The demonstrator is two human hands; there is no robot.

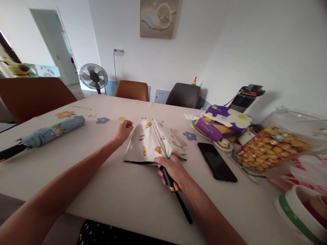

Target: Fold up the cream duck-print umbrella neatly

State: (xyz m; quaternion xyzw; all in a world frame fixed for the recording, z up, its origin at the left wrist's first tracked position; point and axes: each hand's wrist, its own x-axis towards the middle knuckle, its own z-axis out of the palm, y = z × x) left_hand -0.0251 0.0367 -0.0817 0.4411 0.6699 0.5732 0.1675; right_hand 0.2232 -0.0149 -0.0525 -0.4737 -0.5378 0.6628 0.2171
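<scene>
A white folding umbrella [146,144] with yellow cartoon figures lies partly folded on the table, its canopy loose and spread. My right hand [173,168] is closed round its black handle with a gold ring, thumb against the canopy's lower edge. From the handle's end a black strap hangs toward me. Just left of the canopy is my left hand [124,130], its fingers curled in and seemingly holding nothing. Farther left lies a rolled blue umbrella [56,131] with a black handle.
Right of my right hand lies a black phone [217,161]. Beyond it are a purple tissue box [214,127], a clear container of snacks [270,149] and a white and green bowl [288,211]. Chairs [131,90] and a fan [94,76] stand past the table [107,183].
</scene>
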